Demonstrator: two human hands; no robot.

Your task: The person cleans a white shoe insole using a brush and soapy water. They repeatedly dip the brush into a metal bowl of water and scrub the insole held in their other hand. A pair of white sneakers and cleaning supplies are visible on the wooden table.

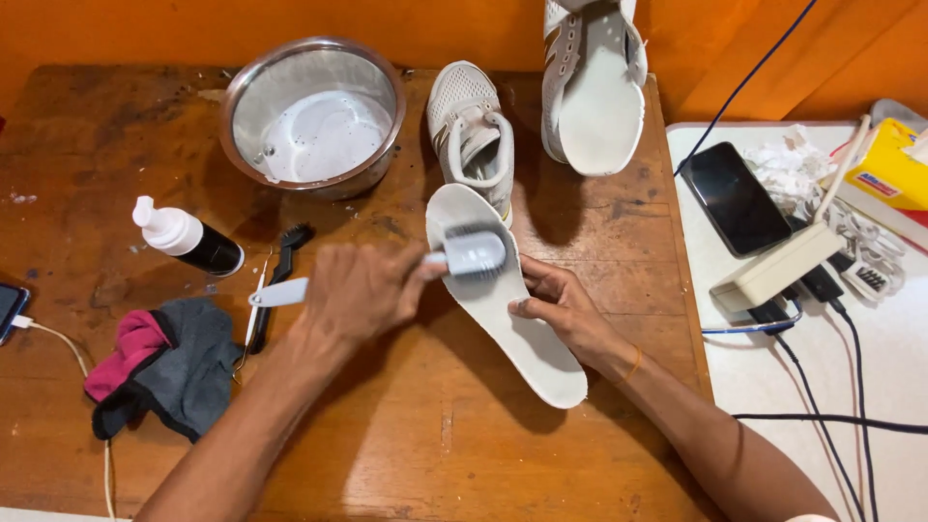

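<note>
A white shoe insole (522, 333) lies slanted on the wooden table (406, 445). My left hand (360, 292) grips a grey scrubbing brush (474, 254) by its long handle, with the brush head pressed on the insole's upper part. My right hand (561, 304) holds the insole by its right edge, fingers curled under it. Just behind the insole stands a white sneaker (471, 130). A second white sneaker (592, 82) leans against the orange wall, its sole facing me.
A steel bowl (314, 111) of soapy water stands at the back. A black bottle with a white pump (188, 240), a small black brush (282, 266) and grey and pink cloths (159, 362) lie left. Right, a white surface holds a phone (735, 198), power strip (778, 266) and cables.
</note>
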